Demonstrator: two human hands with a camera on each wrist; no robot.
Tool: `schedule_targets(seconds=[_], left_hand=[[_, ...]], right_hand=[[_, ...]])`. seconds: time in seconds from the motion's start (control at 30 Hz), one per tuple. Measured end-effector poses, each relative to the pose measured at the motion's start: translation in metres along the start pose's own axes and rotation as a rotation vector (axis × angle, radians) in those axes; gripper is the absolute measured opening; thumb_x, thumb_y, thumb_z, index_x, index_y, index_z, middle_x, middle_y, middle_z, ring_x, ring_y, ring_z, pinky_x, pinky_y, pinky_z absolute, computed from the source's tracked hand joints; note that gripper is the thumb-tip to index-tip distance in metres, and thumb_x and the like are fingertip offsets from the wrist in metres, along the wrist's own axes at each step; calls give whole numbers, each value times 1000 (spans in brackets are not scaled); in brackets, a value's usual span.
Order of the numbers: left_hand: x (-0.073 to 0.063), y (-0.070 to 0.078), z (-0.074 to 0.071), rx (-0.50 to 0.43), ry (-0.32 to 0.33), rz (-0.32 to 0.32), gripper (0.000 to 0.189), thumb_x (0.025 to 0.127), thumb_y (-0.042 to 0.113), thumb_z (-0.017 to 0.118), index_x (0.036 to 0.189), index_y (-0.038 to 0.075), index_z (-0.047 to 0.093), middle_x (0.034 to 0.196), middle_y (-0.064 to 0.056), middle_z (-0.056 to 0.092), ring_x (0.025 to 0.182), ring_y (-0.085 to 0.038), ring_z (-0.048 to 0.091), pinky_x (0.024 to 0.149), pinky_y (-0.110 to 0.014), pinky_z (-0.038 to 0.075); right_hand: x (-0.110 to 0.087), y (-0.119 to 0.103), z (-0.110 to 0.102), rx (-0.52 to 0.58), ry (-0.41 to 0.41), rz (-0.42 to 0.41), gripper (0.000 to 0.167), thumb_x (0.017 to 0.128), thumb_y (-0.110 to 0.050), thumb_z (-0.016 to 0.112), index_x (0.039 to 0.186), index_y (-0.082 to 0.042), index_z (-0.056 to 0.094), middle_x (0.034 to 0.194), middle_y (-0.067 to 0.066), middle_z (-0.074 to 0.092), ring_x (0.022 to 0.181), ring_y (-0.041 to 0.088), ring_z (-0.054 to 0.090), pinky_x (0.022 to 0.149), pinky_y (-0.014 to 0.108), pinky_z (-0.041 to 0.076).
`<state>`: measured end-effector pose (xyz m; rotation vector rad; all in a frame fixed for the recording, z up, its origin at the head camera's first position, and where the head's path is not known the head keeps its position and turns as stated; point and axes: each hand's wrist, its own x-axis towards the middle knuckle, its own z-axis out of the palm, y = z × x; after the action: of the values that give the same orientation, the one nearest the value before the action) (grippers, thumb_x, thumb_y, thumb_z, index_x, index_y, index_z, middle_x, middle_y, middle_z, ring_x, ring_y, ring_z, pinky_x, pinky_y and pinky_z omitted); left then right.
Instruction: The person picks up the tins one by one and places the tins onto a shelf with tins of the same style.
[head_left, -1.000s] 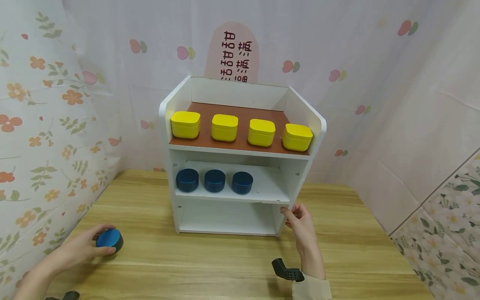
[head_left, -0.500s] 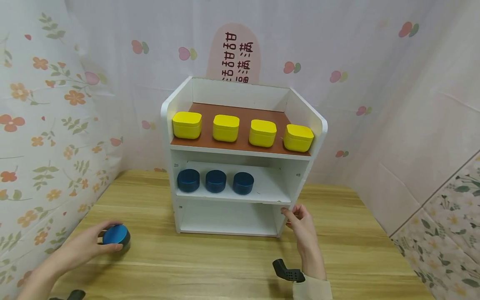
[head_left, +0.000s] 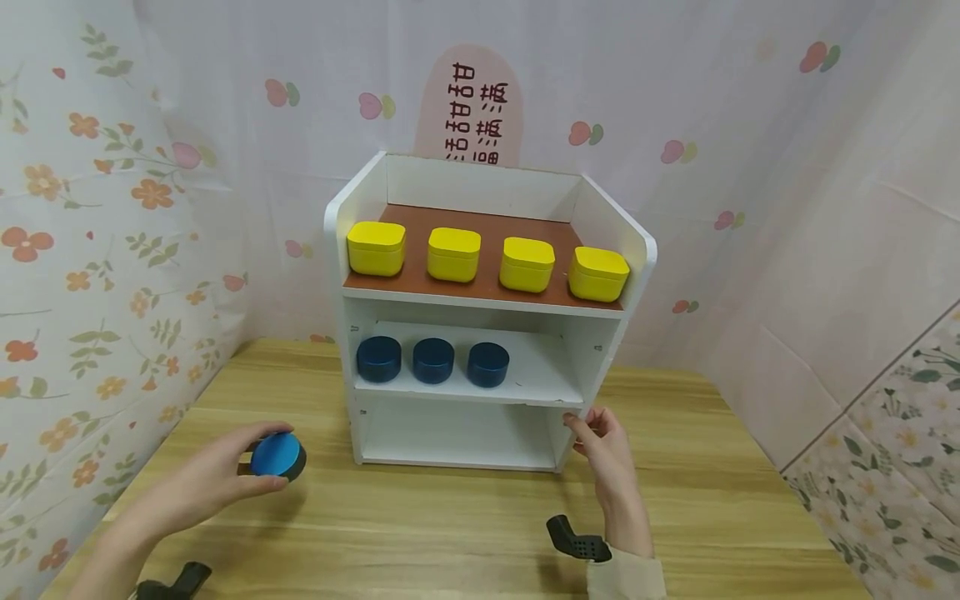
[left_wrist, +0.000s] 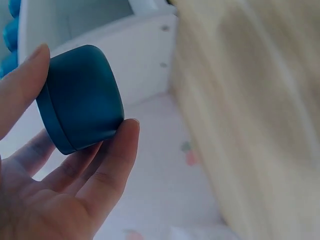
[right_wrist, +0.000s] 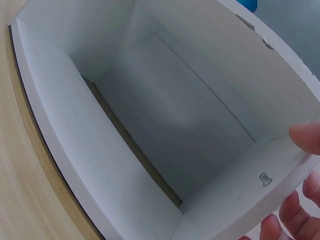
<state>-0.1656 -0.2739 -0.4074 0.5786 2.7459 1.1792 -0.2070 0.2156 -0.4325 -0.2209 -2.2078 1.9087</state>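
Note:
My left hand (head_left: 213,477) grips a round blue tin (head_left: 276,456) between thumb and fingers, to the left of the white shelf unit (head_left: 457,393). In the left wrist view, the tin (left_wrist: 82,100) is clear of the wooden table, its side seam showing. On the shelf's right side, my right hand (head_left: 609,457) pinches the front edge of the side panel, below the middle board. The right wrist view shows the thumb (right_wrist: 306,137) inside that panel and the other fingers outside. Several yellow boxes (head_left: 453,255) line the top board. Three matching blue tins (head_left: 432,361) stand on the middle board, towards its left.
The shelf stands on a wooden table (head_left: 420,533) with floral curtains (head_left: 750,250) behind and at both sides. A small clear peg (right_wrist: 265,179) sticks out of the inner right panel in the lower compartment. Black wrist mounts (head_left: 577,542) project beside the forearms.
My left hand has carried the blue tin rightwards and a little away from me, closer to the shelf. My right hand keeps its place on the side panel.

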Motion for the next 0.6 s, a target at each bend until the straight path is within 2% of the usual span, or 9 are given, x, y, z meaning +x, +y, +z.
schedule_targets(seconds=[0.17,0.33,0.6], left_hand=[[9,27,4,-35,-3,57,69,85,35,76,139,3,46,137,-20,50,115,-35,54,81,-37,53],[18,50,8,6,-2,112,67,83,36,78,137,7,50,131,-12,55,108,-26,56,82,-37,52],[30,83,10,51,-64,132,66,82,39,79,136,12,52,130,-8,55,110,-26,54,85,-43,51]], right_hand=[[1,1,1,7,4,-1,22,94,-13,65,96,-3,45,99,6,53,97,21,49,82,37,43],[1,0,1,12,8,3,21,94,-11,65,95,-3,45,98,5,53,96,21,49,81,37,42],[1,1,1,19,4,6,21,94,-11,64,95,-3,45,98,5,51,97,21,49,82,37,42]])
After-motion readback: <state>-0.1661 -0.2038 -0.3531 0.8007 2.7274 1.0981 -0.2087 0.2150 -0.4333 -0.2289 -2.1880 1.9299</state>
